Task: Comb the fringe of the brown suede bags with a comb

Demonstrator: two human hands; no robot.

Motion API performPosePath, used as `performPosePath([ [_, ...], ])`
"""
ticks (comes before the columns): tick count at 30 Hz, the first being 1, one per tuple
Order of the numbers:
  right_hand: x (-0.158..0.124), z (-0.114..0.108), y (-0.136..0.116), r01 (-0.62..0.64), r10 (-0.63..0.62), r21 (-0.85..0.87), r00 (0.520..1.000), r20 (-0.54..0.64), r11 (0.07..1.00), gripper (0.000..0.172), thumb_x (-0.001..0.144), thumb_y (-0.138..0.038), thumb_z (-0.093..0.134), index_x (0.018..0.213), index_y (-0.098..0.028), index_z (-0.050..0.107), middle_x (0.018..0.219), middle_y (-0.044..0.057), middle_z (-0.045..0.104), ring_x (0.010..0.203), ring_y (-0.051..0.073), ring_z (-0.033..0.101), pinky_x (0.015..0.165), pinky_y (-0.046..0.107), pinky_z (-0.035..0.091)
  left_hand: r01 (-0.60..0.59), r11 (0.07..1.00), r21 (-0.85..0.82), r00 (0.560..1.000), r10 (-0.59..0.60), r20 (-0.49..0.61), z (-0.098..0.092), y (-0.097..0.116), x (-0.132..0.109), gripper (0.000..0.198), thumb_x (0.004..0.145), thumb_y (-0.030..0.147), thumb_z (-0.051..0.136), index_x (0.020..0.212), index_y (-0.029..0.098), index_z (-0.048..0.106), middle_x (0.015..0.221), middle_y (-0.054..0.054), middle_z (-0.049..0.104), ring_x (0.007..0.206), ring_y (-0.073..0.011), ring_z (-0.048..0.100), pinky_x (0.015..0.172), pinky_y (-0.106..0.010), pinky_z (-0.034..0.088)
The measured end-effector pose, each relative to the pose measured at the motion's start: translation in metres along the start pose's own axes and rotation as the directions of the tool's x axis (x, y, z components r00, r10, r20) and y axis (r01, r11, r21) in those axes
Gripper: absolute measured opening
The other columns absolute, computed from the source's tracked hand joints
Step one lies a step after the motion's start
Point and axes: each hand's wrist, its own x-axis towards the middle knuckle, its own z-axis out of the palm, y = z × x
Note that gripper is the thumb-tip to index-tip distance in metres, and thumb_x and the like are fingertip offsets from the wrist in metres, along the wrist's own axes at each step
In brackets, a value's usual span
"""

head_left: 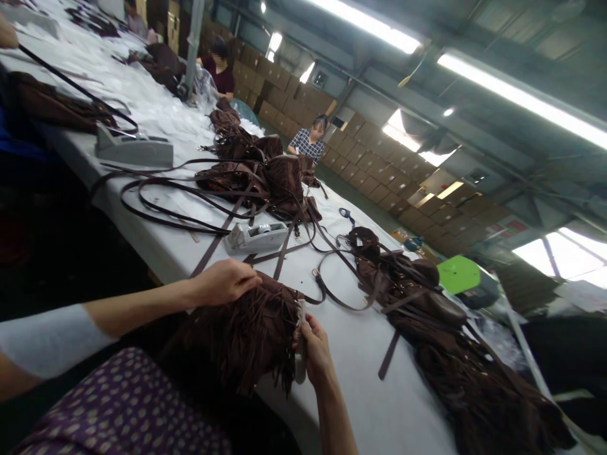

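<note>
A brown fringed bag (246, 335) lies at the near edge of a long white table (360, 347), its fringe hanging toward me. My left hand (222, 281) is closed on the bag's top edge at the left. My right hand (315, 351) pinches the bag's right edge, where a pale tag or strip shows between the fingers. A brown strap with a metal ring (327, 294) trails off to the right of the bag.
A grey tape dispenser (256, 237) sits just beyond the bag, another (135, 150) farther left. Piles of brown fringed bags (417, 284) and loose straps (180, 202) cover the table. Two people sit at the far side. Stacked cardboard boxes (379, 177) line the back.
</note>
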Motion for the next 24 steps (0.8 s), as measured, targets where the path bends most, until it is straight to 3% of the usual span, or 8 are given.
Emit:
performPosePath([
  [2,0.001,0.010,-0.018,0.119,-0.098,-0.234,0.990,0.100,0.965,0.041,0.087,-0.052,0.046,0.109,-0.019,0.054,0.059,-0.005,0.053,0.045,0.011,0.047,0.045,0.022,0.041,0.090,0.995,0.037,0.995,-0.091,0.037,0.001,-0.002,0.033,0.033,0.093,0.035,0.038,0.099,0.019,0.066,0.100,-0.008,0.068,0.093,-0.0199,0.061,0.082,-0.029,0.042],
  [4,0.004,0.021,-0.036,0.257,-0.192,-0.460,0.964,0.184,0.850,0.032,0.092,-0.041,0.039,0.109,-0.020,0.057,0.070,0.000,0.060,0.057,0.014,0.055,0.053,0.024,0.043,0.164,0.983,0.081,0.974,-0.174,0.146,0.015,-0.007,0.061,0.038,0.087,0.037,0.047,0.118,0.018,0.059,0.118,-0.013,0.063,0.107,-0.0252,0.058,0.088,-0.033,0.042],
  [6,0.009,0.031,-0.051,0.336,-0.259,-0.612,0.942,0.214,0.716,0.026,0.091,-0.029,0.041,0.108,-0.021,0.060,0.085,0.004,0.065,0.074,0.017,0.059,0.065,0.026,0.043,0.222,0.970,0.099,0.937,-0.240,0.255,0.034,-0.015,0.079,0.042,0.078,0.040,0.058,0.113,0.015,0.063,0.112,-0.017,0.065,0.100,-0.0294,0.061,0.082,-0.036,0.046],
  [7,0.013,0.036,-0.057,0.368,-0.284,-0.693,0.929,0.239,0.621,0.026,0.091,-0.023,0.041,0.109,-0.023,0.060,0.092,0.006,0.065,0.081,0.019,0.059,0.069,0.027,0.041,0.245,0.965,0.097,0.915,-0.263,0.305,0.043,-0.020,0.084,0.040,0.074,0.040,0.062,0.104,0.014,0.067,0.103,-0.018,0.068,0.093,-0.0298,0.064,0.077,-0.035,0.047],
  [9,0.023,0.045,-0.064,0.432,-0.306,-0.839,0.890,0.338,0.331,0.032,0.091,-0.016,0.038,0.116,-0.025,0.057,0.100,0.007,0.064,0.090,0.020,0.058,0.075,0.028,0.038,0.286,0.955,0.082,0.871,-0.295,0.392,0.058,-0.031,0.089,0.034,0.067,0.041,0.067,0.087,0.015,0.071,0.089,-0.015,0.071,0.080,-0.0275,0.065,0.069,-0.032,0.048],
  [11,0.033,0.053,-0.066,0.481,-0.274,-0.870,0.856,0.439,0.107,0.035,0.092,-0.013,0.036,0.119,-0.025,0.055,0.103,0.008,0.064,0.094,0.019,0.057,0.077,0.027,0.036,0.326,0.944,0.054,0.842,-0.316,0.438,0.066,-0.041,0.091,0.032,0.064,0.043,0.068,0.082,0.016,0.071,0.086,-0.012,0.072,0.077,-0.0242,0.065,0.065,-0.028,0.047],
  [17,0.035,0.069,-0.054,0.580,-0.140,-0.812,0.811,0.568,0.070,0.021,0.086,-0.015,0.046,0.097,-0.024,0.061,0.086,0.002,0.068,0.078,0.016,0.059,0.062,0.026,0.030,0.480,0.877,-0.020,0.805,-0.431,0.408,0.081,-0.060,0.095,0.028,0.058,0.038,0.072,0.077,0.018,0.070,0.082,-0.006,0.071,0.073,-0.0195,0.063,0.058,-0.024,0.044],
  [24,-0.007,0.066,-0.076,0.629,-0.095,-0.771,0.777,0.622,0.100,0.015,0.089,-0.030,0.048,0.081,-0.025,0.059,0.072,-0.002,0.068,0.067,0.015,0.062,0.056,0.027,0.024,0.505,0.858,-0.098,0.837,-0.458,0.300,0.088,-0.051,0.094,0.026,0.056,0.037,0.074,0.076,0.021,0.067,0.081,-0.002,0.069,0.077,-0.0205,0.064,0.062,-0.026,0.044],
])
